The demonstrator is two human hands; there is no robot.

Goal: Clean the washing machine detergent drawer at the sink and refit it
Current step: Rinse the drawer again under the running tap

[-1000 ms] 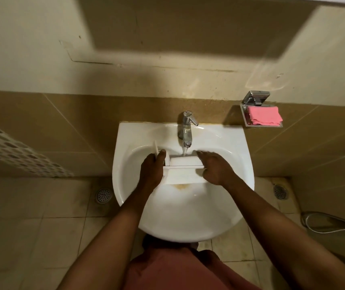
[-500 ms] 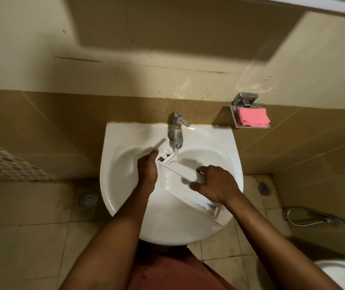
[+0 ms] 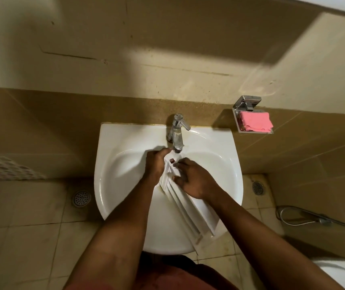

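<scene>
Detergent drawer (image 3: 190, 208), white and long, slanted across the sink (image 3: 121, 174): far end just under the spout of the tap (image 3: 177, 132), near end jutting out past the sink's near-right rim. Long ribs or walls running along its upturned face; which side is up, hard to tell. Left hand (image 3: 156, 164) at the far end, on the drawer's left side, fingers curled round the edge there, fingertips close to the spout. Right hand (image 3: 192, 178) directly opposite, on the drawer's right side, fingers bent down onto the white plastic, thumb tucked against it, clamped on. Both hands on the far third of the drawer; the near stretch bare, lying between the two forearms and closer to the right one. Pink cloth (image 3: 255, 122) in a wall dish (image 3: 235, 120) right of the tap, well apart from the hands. Floor drain (image 3: 81, 198) left of the sink.
</scene>
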